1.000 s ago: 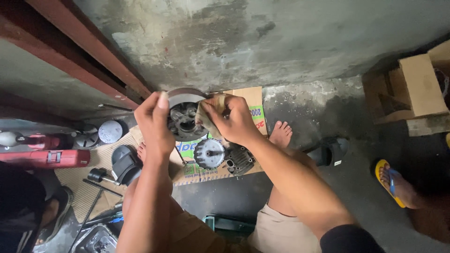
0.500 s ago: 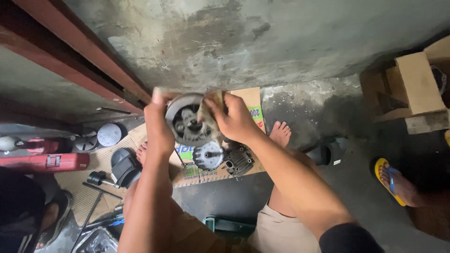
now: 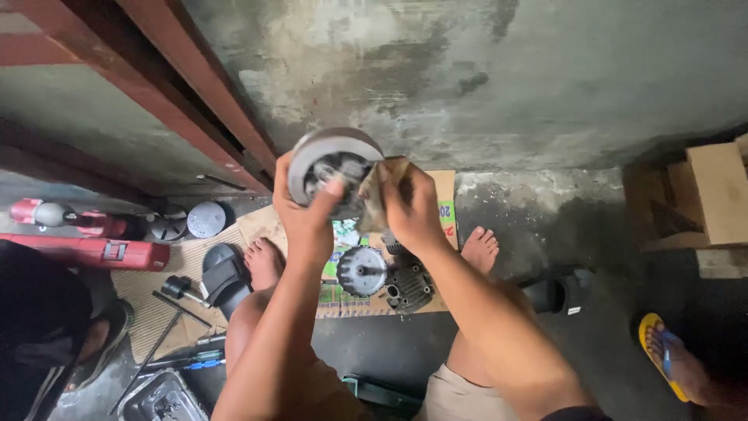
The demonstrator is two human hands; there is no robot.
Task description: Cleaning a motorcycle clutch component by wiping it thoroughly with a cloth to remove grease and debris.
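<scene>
My left hand [image 3: 305, 212] grips a round grey metal drum [image 3: 333, 160], held up with its open side turned toward me and tilted. My right hand [image 3: 411, 210] presses a dirty brownish rag [image 3: 375, 195] against the drum's right edge. Below my hands, on a sheet of cardboard [image 3: 444, 183], lie a round finned metal part [image 3: 361, 270] and a dark engine casing [image 3: 408, 284]. My bare feet [image 3: 263, 263] rest on either side of them.
A red tool case [image 3: 86, 251] and a round metal lid [image 3: 206, 219] lie at the left, with loose tools [image 3: 183, 290] and a metal tray [image 3: 162, 399]. Another person sits at the lower left. A cardboard box [image 3: 713, 195] and someone's foot in a yellow sandal [image 3: 668, 360] are at the right.
The drum has been raised and turned between my hands; my left hand shifted its grip around the rim, and the rag stays against the right side.
</scene>
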